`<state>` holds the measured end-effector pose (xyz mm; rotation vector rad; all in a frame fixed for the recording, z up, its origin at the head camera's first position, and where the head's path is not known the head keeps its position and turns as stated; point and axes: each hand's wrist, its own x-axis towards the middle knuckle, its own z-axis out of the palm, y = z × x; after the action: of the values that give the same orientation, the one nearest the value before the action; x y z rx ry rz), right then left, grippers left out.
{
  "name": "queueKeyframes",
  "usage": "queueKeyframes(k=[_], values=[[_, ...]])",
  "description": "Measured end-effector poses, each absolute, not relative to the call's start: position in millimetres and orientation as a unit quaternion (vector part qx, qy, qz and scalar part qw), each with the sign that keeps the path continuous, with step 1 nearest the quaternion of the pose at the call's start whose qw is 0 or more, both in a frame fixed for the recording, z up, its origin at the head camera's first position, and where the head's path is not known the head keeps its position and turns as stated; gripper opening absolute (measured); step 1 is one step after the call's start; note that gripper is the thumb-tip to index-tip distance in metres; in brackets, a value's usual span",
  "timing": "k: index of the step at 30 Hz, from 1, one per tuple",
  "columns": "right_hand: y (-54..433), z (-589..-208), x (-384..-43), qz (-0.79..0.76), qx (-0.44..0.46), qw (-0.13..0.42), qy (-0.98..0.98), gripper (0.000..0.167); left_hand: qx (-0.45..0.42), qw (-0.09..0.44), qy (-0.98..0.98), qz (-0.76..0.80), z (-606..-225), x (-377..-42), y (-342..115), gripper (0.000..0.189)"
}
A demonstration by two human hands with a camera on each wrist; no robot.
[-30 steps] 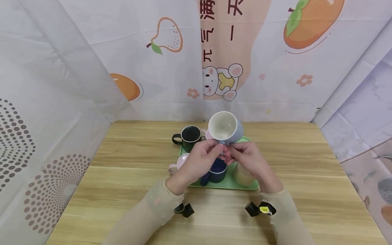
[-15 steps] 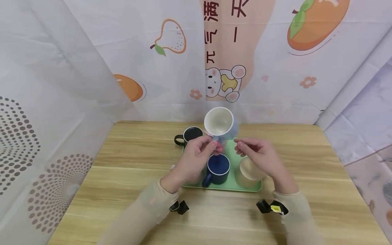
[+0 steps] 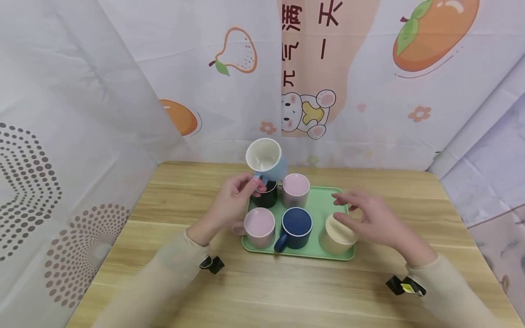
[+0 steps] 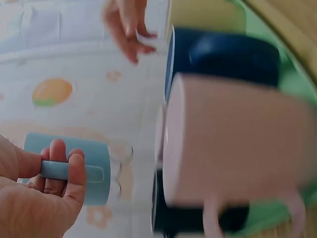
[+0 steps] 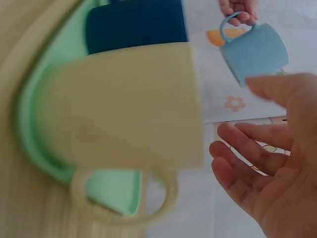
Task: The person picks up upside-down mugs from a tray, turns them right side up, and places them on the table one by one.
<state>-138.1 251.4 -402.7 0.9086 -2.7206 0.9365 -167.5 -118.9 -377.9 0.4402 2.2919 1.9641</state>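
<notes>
Partly blocking black mug on green tray, grips light-blue mug in left hand, tilting its long axis, mouth-end up and leftward; spreads empty right hand beside cream mug.

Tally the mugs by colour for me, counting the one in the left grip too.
Light blue mug: 1
Black mug: 1
Pink mugs: 2
Navy mug: 1
Cream mug: 1
Total: 6

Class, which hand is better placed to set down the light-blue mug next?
Probably the left hand: it holds the light-blue mug by the handle; the empty right hand is near the cream mug.
</notes>
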Motion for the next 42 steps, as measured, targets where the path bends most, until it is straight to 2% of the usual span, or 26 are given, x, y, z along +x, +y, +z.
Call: queueKeyframes(k=[6, 10, 20, 30, 42], values=[[262.2, -405.2, -120.1, 0.259, 0.289, 0.028, -0.921, 0.069, 0.103, 0.021, 0.774, 0.624, -382.3, -185.2, -160.3, 0.028], [265.8, -408.9, -112.7, 0.249, 0.289, 0.011, -0.924, 0.076, 0.068, 0.009, 0.784, 0.618, -390.6, -196.9, -184.4, 0.031], [269.7, -426.0, -112.9, 0.243, 0.321, 0.05, -0.914, 0.073, 0.038, -0.009, 0.789, 0.613, -413.4, -219.3, -222.7, 0.035], [269.7, -426.1, -114.7, 0.257, 0.314, 0.015, -0.914, 0.073, -0.024, -0.001, 0.793, 0.608, -440.0, -233.8, -241.6, 0.034], [270.7, -420.6, -112.4, 0.252, 0.312, 0.002, -0.916, 0.076, -0.045, 0.009, 0.802, 0.595, -457.6, -241.0, -244.8, 0.033]])
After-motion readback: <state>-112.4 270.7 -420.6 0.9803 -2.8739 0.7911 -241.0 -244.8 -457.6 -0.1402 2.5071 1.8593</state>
